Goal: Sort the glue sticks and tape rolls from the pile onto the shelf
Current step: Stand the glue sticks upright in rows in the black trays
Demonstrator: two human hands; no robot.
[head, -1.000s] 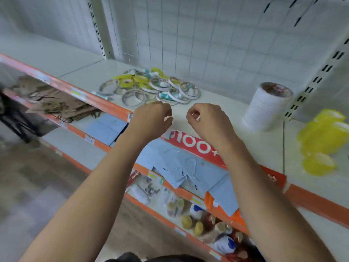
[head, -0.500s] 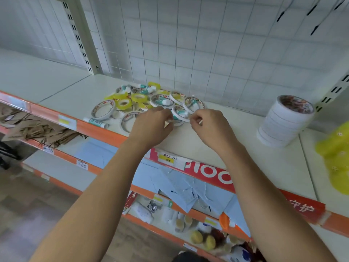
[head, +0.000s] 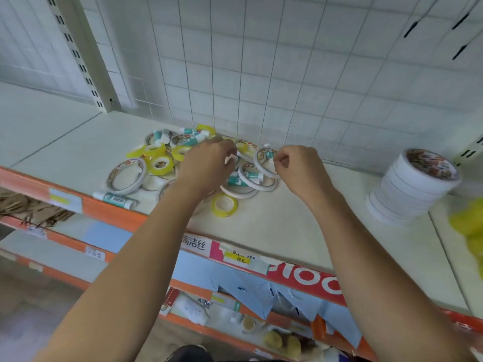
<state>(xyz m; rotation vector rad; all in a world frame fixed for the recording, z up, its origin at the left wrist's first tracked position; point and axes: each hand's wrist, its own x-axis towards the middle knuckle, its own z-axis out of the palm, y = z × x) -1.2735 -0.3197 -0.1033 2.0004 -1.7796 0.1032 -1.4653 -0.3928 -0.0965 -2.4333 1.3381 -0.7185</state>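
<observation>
Right grip [head: 298, 165] has its fingers curled, thumb and forefinger pinching the rim of a white roll [head: 257, 163] at the right end of the pile [head: 162, 163]; the roll is tilted up on edge. Left grip [head: 209, 163] hangs over the middle of the pile, fingers curled down among the rolls; whether it holds anything I cannot tell, since the fingertips are hidden. Both grips are close together, palms down.

The pile lies on the shelf [head: 274, 218], toward its back, near the wire grid wall: white rolls, yellow rolls and teal-labelled glue sticks mixed and overlapping. One glue stick [head: 115, 199] lies apart at the shelf's front edge, left of the left forearm. One yellow roll [head: 224, 205] lies flat just in front of the pile, between the two forearms. A stack [head: 410, 189] of white rolls stands well to the right on the same shelf. Blurred yellow items [head: 467, 223] sit at the far right.
</observation>
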